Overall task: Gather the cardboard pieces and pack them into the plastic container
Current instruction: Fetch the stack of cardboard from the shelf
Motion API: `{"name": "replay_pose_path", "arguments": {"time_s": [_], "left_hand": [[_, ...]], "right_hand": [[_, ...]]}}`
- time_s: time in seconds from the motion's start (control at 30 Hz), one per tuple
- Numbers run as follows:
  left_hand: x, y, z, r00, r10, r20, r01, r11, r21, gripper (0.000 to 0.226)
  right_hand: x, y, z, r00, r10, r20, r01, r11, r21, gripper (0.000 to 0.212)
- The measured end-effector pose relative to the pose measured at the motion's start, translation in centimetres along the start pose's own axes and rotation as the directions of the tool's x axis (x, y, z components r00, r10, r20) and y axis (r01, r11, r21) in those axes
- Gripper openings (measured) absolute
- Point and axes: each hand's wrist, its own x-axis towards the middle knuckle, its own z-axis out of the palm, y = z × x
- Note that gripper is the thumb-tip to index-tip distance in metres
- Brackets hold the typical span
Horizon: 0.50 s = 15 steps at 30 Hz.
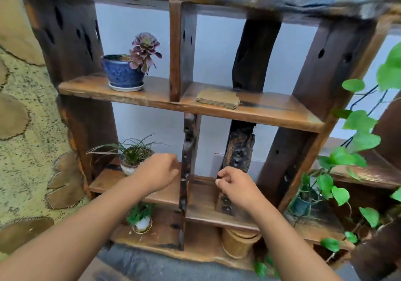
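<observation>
A small stack of brown cardboard pieces (218, 98) lies flat on the upper shelf board of a rustic wooden shelf unit (271, 116), right of a short upright divider. My left hand (157, 172) hovers in front of the lower compartment, fingers curled inward, holding nothing. My right hand (236, 185) is at the same height to the right, fingers loosely bent with thumb and forefinger close together, nothing visible in it. Both hands are well below the cardboard. No plastic container is in view.
A blue pot with a purple succulent (125, 72) stands on the upper shelf at left. A grassy plant in a small pot (134, 157) sits by my left hand. A bamboo cup (238, 241) and a small white pot (142, 224) stand lower. Green vine leaves (360, 129) hang at right.
</observation>
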Motion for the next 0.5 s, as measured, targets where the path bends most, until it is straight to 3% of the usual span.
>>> {"name": "replay_pose_path", "arguments": {"time_s": [0.33,0.5], "left_hand": [[10.5,4.7,-6.8,0.983,0.155,-0.099,-0.153,0.988,0.028,0.023],[15.8,5.5,-9.0,0.982,0.160,-0.103,-0.160,0.987,0.009,0.033]], "right_hand": [[7.7,-4.4,-8.2,0.977,-0.017,-0.214,0.017,1.000,-0.002,0.025],[12.8,-7.4,-11.2,0.950,-0.013,-0.312,-0.021,0.994,-0.107,0.022]]}}
